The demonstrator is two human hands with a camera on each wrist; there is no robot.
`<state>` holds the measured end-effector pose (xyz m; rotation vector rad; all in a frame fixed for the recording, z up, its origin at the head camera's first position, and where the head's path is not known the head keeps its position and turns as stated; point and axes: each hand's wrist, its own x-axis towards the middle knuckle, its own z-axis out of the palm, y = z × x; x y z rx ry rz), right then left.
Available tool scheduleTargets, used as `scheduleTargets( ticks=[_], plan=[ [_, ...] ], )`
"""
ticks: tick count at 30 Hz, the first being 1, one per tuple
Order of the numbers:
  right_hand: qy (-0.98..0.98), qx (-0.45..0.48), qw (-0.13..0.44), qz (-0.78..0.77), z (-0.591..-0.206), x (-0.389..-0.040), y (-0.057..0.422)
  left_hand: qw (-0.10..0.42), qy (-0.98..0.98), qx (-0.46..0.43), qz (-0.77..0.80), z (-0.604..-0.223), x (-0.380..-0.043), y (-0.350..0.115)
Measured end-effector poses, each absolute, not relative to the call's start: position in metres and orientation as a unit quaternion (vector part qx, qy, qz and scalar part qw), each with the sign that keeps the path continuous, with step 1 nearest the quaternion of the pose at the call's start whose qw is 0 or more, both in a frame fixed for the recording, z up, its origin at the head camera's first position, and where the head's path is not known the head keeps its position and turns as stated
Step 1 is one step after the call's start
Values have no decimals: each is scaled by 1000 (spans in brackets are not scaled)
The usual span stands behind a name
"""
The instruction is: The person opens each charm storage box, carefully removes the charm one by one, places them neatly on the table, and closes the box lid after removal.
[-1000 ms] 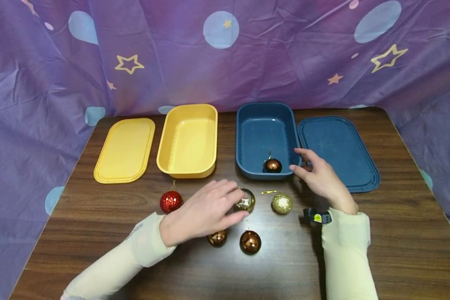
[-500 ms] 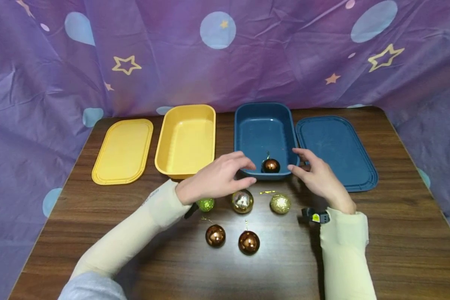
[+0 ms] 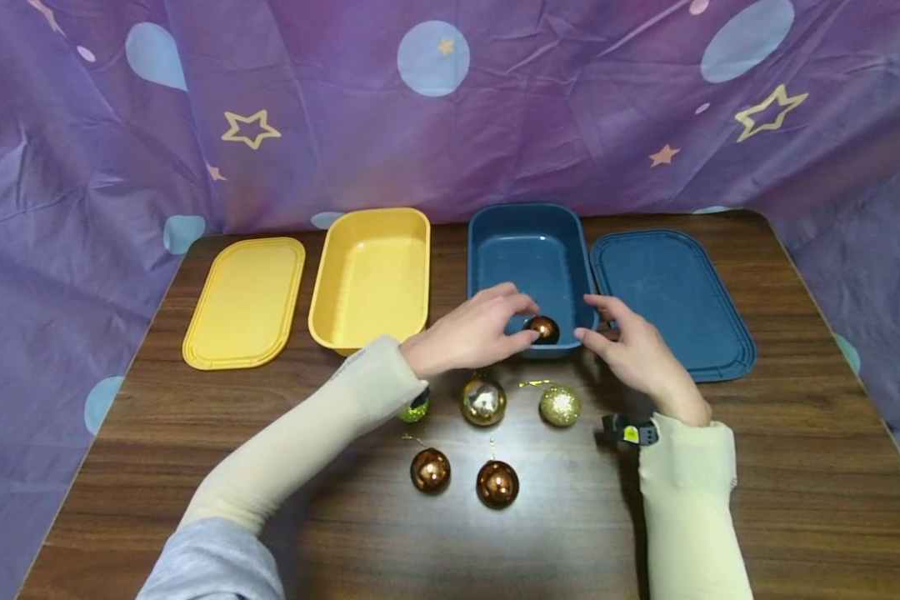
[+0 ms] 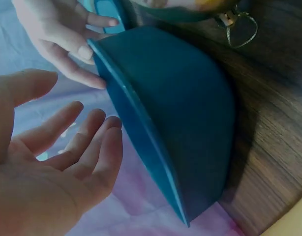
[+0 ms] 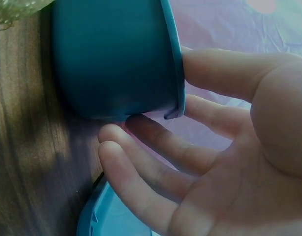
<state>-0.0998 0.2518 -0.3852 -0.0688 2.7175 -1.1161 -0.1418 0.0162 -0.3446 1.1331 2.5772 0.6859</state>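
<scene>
A shiny brown Christmas bauble [image 3: 546, 328] lies in the near end of the blue box [image 3: 525, 218]. Reaching over that box's front rim, my left hand [image 3: 483, 329] has its thumb and fingers loosely bent beside the bauble. The left wrist view shows a gap between thumb and fingers, with nothing held there; the bauble is hidden in that view. At the box's near right corner is my right hand [image 3: 633, 350]. Its thumb touches the rim, and relaxed fingers [image 5: 170, 142] lie along the outside wall.
Two brown baubles [image 3: 497, 484], a shiny gold bauble [image 3: 483, 402], a glittery gold bauble [image 3: 560, 406] and a partly hidden green bauble [image 3: 415, 408] lie in front. A yellow box [image 3: 371, 275], yellow lid [image 3: 246, 302] and blue lid [image 3: 675, 300] stand behind.
My left hand has moved right and away from me, from above the shiny gold bauble to beside the brown one in the blue box. The red bauble is now behind the sleeve. My right hand stays put.
</scene>
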Motion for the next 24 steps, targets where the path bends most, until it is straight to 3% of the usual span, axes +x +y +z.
scheduleTargets(
  ticks=[24],
  plan=[
    [920,-27,110,-374,-383,-100,252,173,903,374,124,-363,-165,50]
  ],
)
